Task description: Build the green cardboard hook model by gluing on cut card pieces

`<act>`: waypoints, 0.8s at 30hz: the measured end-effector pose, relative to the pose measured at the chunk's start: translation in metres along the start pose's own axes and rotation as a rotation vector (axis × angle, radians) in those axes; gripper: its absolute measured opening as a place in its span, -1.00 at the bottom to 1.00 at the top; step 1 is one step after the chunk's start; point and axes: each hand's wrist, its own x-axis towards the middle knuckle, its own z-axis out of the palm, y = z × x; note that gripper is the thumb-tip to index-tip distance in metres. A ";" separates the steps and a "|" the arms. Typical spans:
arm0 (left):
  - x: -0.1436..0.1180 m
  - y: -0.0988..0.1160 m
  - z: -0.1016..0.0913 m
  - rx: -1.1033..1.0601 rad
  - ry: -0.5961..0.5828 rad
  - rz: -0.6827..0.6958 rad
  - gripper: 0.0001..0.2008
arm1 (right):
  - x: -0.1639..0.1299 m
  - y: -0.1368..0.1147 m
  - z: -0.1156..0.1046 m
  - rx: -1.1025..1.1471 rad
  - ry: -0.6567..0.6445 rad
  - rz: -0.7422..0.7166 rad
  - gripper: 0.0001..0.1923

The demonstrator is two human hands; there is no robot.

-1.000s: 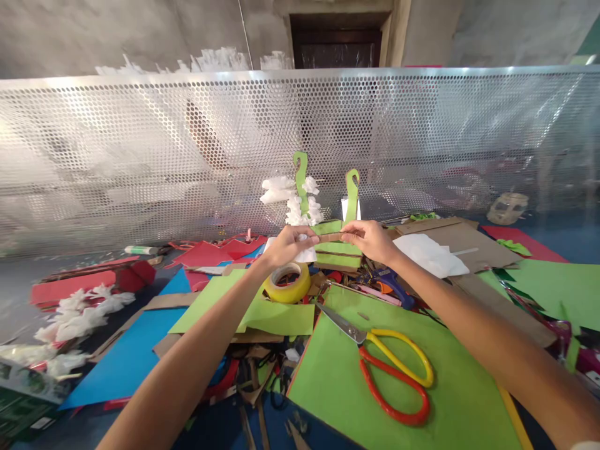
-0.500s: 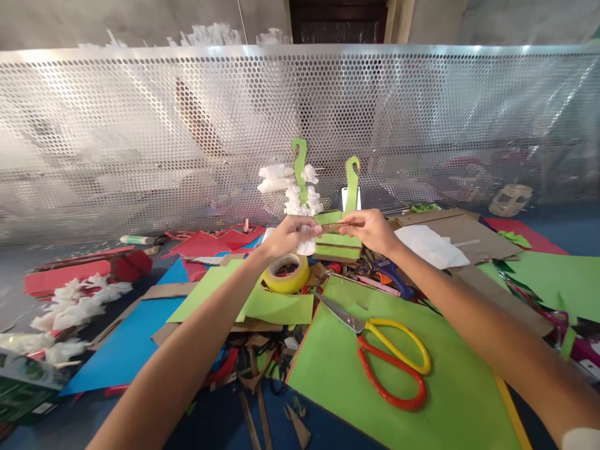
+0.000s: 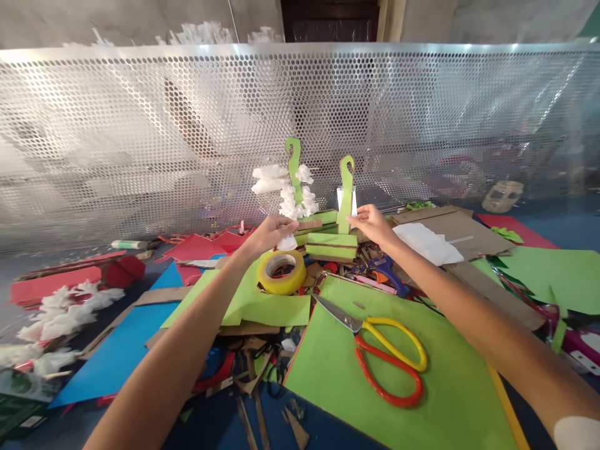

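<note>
My left hand point(image 3: 273, 235) pinches one end of a small brown cardboard strip point(image 3: 310, 224), held above the green cardboard base point(image 3: 332, 245). At the base's right side, my right hand point(image 3: 372, 225) has its thumb and fingers closed at the edge of a green hook-topped cardboard piece point(image 3: 346, 190), which stands upright. Behind my left fingers rises another green hooked piece point(image 3: 294, 165), with white ruffled tufts point(image 3: 293, 205) around it. A white phone-like rectangle point(image 3: 353, 200) shows partly behind the right-hand hook.
Yellow tape point(image 3: 299, 275) lies on green paper. Scissors with red and yellow handles point(image 3: 394, 369) rest on a large green sheet point(image 3: 337, 381). A blue glue gun point(image 3: 391, 275) lies among scraps. A red cardboard form point(image 3: 60, 281) sits left. Perforated metal sheet point(image 3: 234, 125) spans the back.
My hands have moved apart. The right hand has let go of the cardboard strip and moved to the hook-topped piece; the left still holds the strip. The view has shifted slightly.
</note>
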 end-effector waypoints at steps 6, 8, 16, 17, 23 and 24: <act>0.001 -0.015 -0.002 0.002 -0.095 -0.016 -0.46 | -0.005 0.004 0.007 0.095 -0.300 -0.120 -0.64; 0.000 -0.013 0.002 -0.013 -0.115 -0.024 -0.45 | -0.010 -0.006 0.005 0.083 -0.328 -0.239 -0.68; 0.001 -0.011 0.018 0.128 -0.136 -0.093 -0.38 | -0.016 -0.013 -0.014 -0.014 -0.466 -0.499 -0.82; 0.002 -0.010 0.019 0.161 -0.131 -0.103 -0.39 | -0.016 -0.011 -0.014 -0.029 -0.477 -0.509 -0.82; 0.001 -0.001 0.020 0.299 -0.165 -0.198 -0.40 | -0.018 -0.011 -0.014 -0.115 -0.485 -0.544 -0.82; 0.000 0.002 0.020 0.314 -0.186 -0.199 -0.40 | -0.019 -0.013 -0.015 -0.131 -0.490 -0.548 -0.82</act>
